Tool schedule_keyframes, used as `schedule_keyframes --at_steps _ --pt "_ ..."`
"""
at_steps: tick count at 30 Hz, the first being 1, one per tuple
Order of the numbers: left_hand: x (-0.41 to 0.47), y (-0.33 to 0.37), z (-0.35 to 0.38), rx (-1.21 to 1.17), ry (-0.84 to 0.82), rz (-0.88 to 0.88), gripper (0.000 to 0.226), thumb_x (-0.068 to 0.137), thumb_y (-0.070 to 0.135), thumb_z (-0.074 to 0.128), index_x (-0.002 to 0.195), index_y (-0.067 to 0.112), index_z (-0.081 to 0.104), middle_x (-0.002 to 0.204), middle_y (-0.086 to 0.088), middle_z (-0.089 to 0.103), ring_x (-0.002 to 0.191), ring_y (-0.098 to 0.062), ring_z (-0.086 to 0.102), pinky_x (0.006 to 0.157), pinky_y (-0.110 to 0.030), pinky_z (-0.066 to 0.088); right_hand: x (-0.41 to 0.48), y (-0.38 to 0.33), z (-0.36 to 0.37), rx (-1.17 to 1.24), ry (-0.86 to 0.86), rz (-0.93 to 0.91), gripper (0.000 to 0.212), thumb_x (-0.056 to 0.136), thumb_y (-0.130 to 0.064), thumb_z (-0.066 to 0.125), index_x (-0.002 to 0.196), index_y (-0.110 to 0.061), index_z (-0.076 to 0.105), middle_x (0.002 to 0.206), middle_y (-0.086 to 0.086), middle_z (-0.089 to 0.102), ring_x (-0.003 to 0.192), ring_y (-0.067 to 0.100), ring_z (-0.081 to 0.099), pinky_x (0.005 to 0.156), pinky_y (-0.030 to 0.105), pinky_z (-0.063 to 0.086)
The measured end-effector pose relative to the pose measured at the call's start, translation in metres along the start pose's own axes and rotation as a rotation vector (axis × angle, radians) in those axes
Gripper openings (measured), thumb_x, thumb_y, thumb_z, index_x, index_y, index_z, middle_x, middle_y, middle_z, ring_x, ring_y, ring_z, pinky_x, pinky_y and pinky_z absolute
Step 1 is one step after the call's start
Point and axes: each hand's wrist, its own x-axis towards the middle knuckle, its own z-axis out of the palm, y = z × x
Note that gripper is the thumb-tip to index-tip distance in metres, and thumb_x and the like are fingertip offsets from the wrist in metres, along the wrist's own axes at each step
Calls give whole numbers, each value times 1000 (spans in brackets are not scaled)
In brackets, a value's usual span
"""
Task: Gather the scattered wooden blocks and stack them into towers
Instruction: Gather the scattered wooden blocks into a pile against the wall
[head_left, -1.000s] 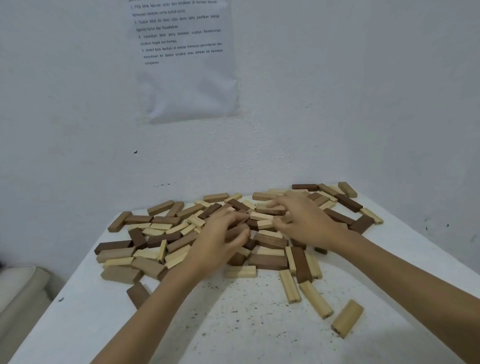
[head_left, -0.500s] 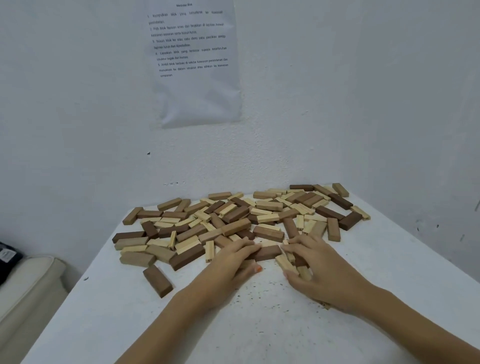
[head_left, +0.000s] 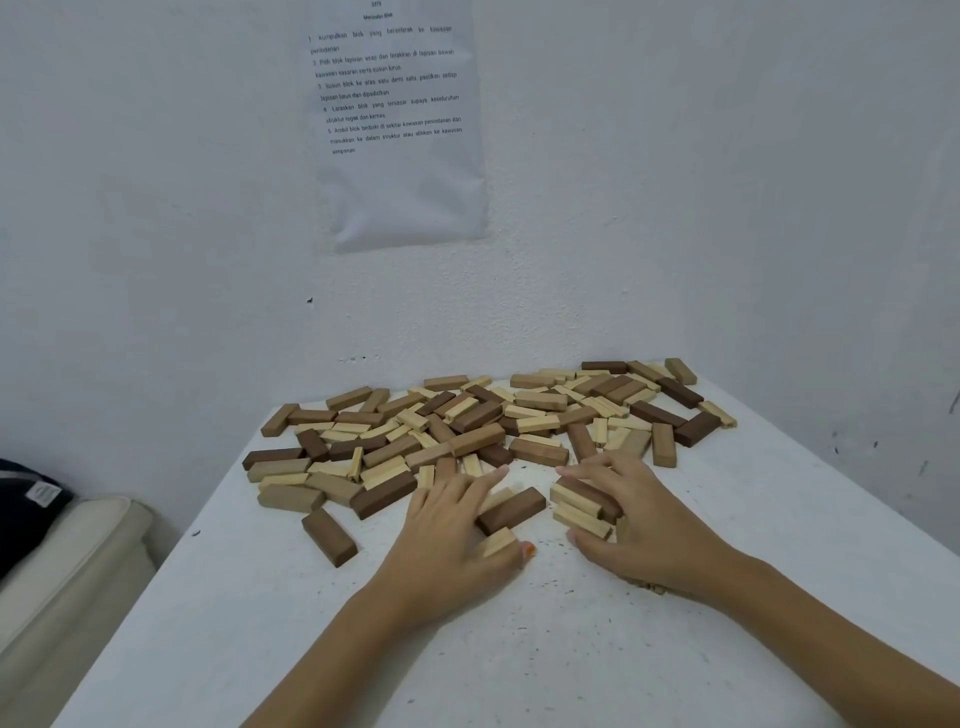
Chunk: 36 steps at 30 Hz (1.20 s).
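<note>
Several wooden blocks (head_left: 483, 431), pale, tan and dark brown, lie scattered flat across the far half of the white table (head_left: 291, 639). My left hand (head_left: 452, 535) lies over a dark brown block (head_left: 514, 510) and a pale block (head_left: 497, 541), which sit between its fingers and thumb. To its right, my right hand (head_left: 644, 525) cups a small cluster of pale and dark blocks (head_left: 579, 504) between thumb and fingers. A narrow gap of table separates the two hands. One dark block (head_left: 329, 535) lies alone at the left, nearer than the pile.
White walls meet in a corner right behind the pile, and a printed sheet (head_left: 400, 124) hangs on the back wall. A beige cushion (head_left: 57, 561) with a dark item (head_left: 26, 493) on it sits beyond the table's left edge. The near tabletop shows speckles.
Both hands have drawn back from the middle of the pile toward me, bringing a few blocks with them. The view has shifted a little to the left and down.
</note>
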Motion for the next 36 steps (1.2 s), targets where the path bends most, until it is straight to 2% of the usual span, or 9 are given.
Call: schedule_keyframes --at_steps 3,6,11,15,17,23,28,32,36 --pt "3 1 3 -20 -1 12 72 77 71 36 140 36 40 117 19 41 114 0 32 96 -17 15 1 4 3 -15 26 41 54 81 -42 72 131 -35 52 116 -12 50 111 2 44 92 17 40" --pt "6 2 4 -89 44 -3 53 86 56 55 132 32 52 111 15 46 106 0 37 90 -16 24 2 5 6 2 43 50 50 78 -40 75 124 -32 58 111 -9 54 108 4 46 86 14 38" --pt "4 5 3 -160 90 -4 50 81 52 64 125 29 60 108 12 50 103 -2 43 91 -23 40 3 6 9 59 122 84 60 67 -33 83 122 -25 60 109 -6 59 106 9 50 85 13 37" --pt "4 8 4 -176 141 4 36 78 43 66 111 29 64 104 14 49 98 -1 44 81 -19 41 0 3 11 103 174 78 62 61 -36 83 118 -22 64 107 -6 62 104 10 54 88 21 43" --pt "5 9 5 -193 160 -15 26 80 36 69 104 26 66 103 15 48 95 0 46 75 -15 42 1 1 11 106 207 63 59 58 -41 77 113 -22 67 103 -7 64 101 10 56 85 17 42" --pt "8 9 3 -293 157 -74 25 80 32 73 104 29 67 103 14 52 95 4 48 74 -6 37 1 -4 8 109 231 50 54 55 -41 75 106 -25 69 100 -18 60 98 3 54 81 12 38" --pt "11 7 4 -299 112 -51 37 83 31 70 119 30 61 110 16 59 104 2 50 87 -14 41 1 -9 7 134 248 46 49 54 -35 79 102 -25 71 99 -21 60 99 1 55 82 14 40" --pt "12 5 2 -358 169 -49 30 80 28 74 109 24 68 101 16 63 95 6 54 77 -9 41 5 -14 3 178 264 44 44 57 -17 88 98 -24 73 98 -20 62 97 -1 57 84 16 42" --pt "23 1 -10 -399 284 -43 29 77 24 78 104 21 70 96 14 67 90 5 58 73 -10 45 24 -14 -4 189 217 44 39 59 -21 88 93 -31 71 98 -12 66 97 2 57 86 22 45"
